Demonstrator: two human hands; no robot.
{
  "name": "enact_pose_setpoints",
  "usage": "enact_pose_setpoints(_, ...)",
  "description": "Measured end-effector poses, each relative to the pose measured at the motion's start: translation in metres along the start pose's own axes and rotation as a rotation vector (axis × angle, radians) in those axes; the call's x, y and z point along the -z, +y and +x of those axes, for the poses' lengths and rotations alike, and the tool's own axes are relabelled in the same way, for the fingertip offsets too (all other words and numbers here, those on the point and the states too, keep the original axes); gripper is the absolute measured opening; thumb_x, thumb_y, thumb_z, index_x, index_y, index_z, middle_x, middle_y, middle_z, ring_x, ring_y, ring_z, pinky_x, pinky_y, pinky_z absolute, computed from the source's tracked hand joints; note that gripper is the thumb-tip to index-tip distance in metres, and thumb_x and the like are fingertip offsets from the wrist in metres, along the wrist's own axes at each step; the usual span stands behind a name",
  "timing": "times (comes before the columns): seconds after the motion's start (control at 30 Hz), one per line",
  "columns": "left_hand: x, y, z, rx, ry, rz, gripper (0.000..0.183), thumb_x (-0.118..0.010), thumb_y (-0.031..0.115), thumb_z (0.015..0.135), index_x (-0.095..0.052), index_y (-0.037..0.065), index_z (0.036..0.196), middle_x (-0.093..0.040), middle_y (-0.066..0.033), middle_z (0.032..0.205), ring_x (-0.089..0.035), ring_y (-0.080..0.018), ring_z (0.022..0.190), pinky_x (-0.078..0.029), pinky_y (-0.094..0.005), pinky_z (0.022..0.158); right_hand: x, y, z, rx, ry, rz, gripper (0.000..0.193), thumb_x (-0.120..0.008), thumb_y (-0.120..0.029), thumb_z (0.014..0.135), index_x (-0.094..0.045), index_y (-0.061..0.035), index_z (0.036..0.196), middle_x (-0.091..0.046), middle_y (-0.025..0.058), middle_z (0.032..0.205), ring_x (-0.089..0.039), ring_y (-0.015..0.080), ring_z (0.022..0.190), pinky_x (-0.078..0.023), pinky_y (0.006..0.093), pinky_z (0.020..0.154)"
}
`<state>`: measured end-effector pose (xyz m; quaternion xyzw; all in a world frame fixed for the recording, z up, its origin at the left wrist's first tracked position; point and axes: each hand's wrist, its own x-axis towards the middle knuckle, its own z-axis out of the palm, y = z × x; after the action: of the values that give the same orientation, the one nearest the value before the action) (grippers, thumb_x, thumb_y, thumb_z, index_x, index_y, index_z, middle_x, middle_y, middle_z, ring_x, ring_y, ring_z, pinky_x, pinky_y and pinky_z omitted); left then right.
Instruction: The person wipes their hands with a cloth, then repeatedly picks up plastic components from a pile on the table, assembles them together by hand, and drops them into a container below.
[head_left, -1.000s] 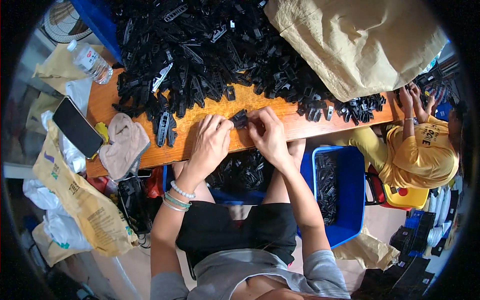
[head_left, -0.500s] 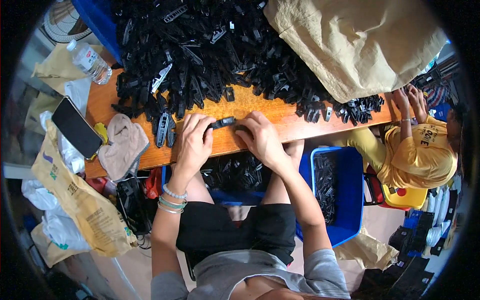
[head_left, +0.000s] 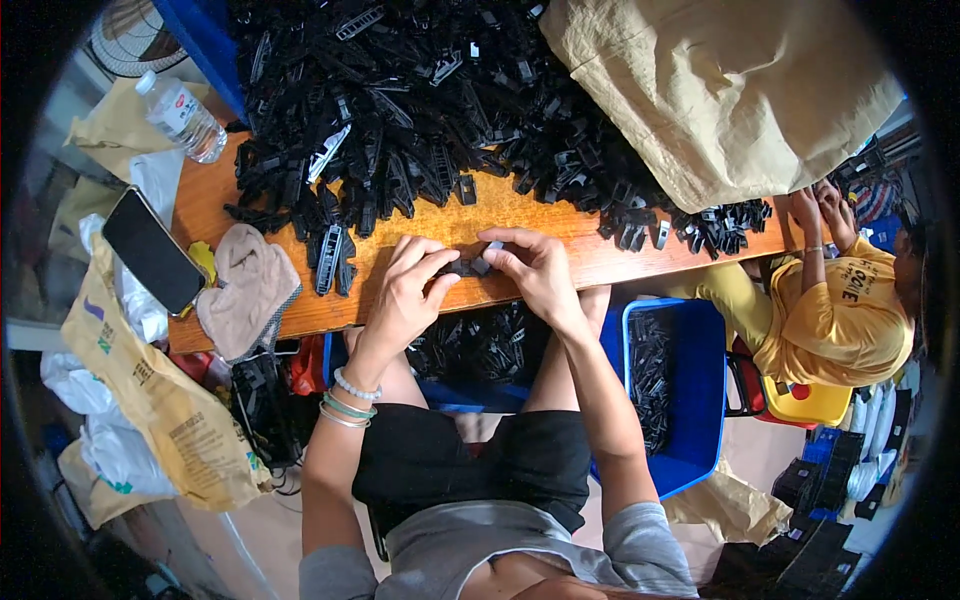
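As blk part [head_left: 463, 268] sits btwn L hand [head_left: 405, 284] & R hand [head_left: 541, 275] | hands pinching it

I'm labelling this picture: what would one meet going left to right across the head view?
Rectangular dark-screened phone, crumpled beige cloth, left hand, small black plastic pieces, right hand, blue plastic bin, co-worker in yellow shirt.

The person wore a grey fabric short-sleeved top [head_left: 430, 540] and loose black shorts [head_left: 400, 450]; a pale round-beaded bracelet [head_left: 357, 390], green bangle [head_left: 348, 409] and thin silvery bangle [head_left: 343, 420] circled the left wrist [head_left: 370, 357].
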<state>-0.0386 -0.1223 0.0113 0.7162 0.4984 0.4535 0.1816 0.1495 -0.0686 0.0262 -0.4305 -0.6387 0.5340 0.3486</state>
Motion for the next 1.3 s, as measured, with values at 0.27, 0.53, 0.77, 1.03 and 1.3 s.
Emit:
enact_pose_setpoints(0.27,0.000,-0.001,0.001,0.036,0.012,-0.020,0.021,-0.071,-0.001,0.076,-0.067,-0.004,0.096,-0.060,-0.0127,0.091,-0.057,-0.0296,0.090,-0.048,-0.0372,0.079,0.025,-0.005,-0.012,0.128,-0.009,-0.379,0.028,-0.071,-0.002,0.080,-0.068,0.0016,0.108,-0.063,0.0084,0.086,-0.059,0.0177,0.079,-0.047,0.0279,0.073)
enact_pose_setpoints(0.53,0.001,-0.002,0.001,0.071,-0.001,-0.059,0.020,-0.072,-0.002,0.074,-0.068,-0.005,0.093,-0.061,-0.0125,0.090,-0.057,-0.0285,0.088,-0.048,-0.0363,0.078,0.027,-0.002,-0.021,0.178,0.019,-0.358,0.030,-0.075,-0.002,0.074,-0.071,0.0021,0.104,-0.066,0.0098,0.086,-0.056,0.0220,0.085,-0.044,0.0314,0.080)
enact_pose_setpoints(0.77,0.004,0.000,0.004,0.103,-0.023,-0.082,0.018,-0.071,-0.003,0.074,-0.068,-0.005,0.092,-0.061,-0.0118,0.087,-0.056,-0.0279,0.086,-0.048,-0.0364,0.078,0.025,0.007,-0.025,0.158,0.059,-0.257,0.030,-0.076,0.000,0.072,-0.072,0.0021,0.102,-0.067,0.0097,0.089,-0.056,0.0231,0.085,-0.044,0.0320,0.080)
enact_pose_setpoints(1.03,-0.001,0.003,0.006,0.073,-0.059,-0.087,0.018,-0.069,-0.005,0.073,-0.067,-0.005,0.091,-0.060,-0.0130,0.086,-0.056,-0.0299,0.085,-0.047,-0.0377,0.076,0.008,-0.005,-0.013,0.297,-0.004,-0.513,0.027,-0.075,-0.001,0.069,-0.074,-0.0031,0.097,-0.064,0.0054,0.096,-0.054,0.0246,0.096,-0.040,0.0354,0.087)
enact_pose_setpoints(1.3,0.030,0.000,0.019,0.161,-0.203,-0.099,0.049,-0.082,0.027,0.071,-0.067,-0.003,0.107,-0.061,-0.0118,0.099,-0.057,-0.0266,0.094,-0.049,-0.0352,0.084,0.035,-0.017,-0.030,0.255,-0.432,-0.440,0.035,-0.077,-0.003,0.071,-0.071,-0.0028,0.105,-0.063,0.0116,0.100,-0.060,0.0293,0.099,-0.048,0.0381,0.090)
